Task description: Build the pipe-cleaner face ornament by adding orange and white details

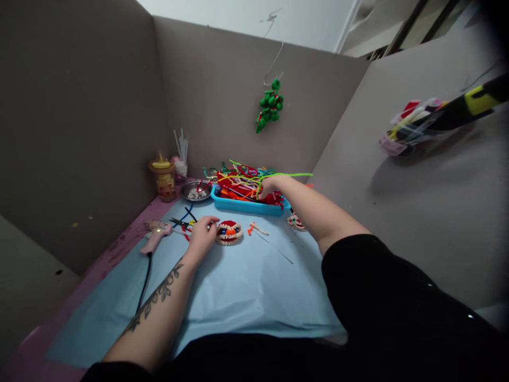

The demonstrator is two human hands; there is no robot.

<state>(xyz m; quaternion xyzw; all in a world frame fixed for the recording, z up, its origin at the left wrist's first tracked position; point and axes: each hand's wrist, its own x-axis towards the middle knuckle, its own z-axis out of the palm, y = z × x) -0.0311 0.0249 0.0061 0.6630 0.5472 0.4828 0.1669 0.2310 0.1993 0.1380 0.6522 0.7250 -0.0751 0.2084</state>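
Note:
My left hand [203, 233] rests on the blue table cover with loosely bent fingers, its fingertips beside a round face-like piece [229, 233] of red, cream, blue and orange fuzzy pipe cleaner. I see nothing held in it. Black-bladed scissors [180, 223] lie just left of that hand. My right hand [269, 187] reaches into a blue tray [250, 206] heaped with coloured pipe cleaners [238, 183]. A lime-green pipe cleaner [294, 174] passes at this hand; its fingertips are partly hidden among the strands, so their grip is unclear.
A pink glue gun [156, 236] with a black cord lies at left. Behind it stand a metal dish [196, 191] with small pale bits and a lidded cup [163, 180]. Small orange and cream pieces [254, 229] lie mid-table. A second face-like piece [296, 222] sits beneath my right forearm.

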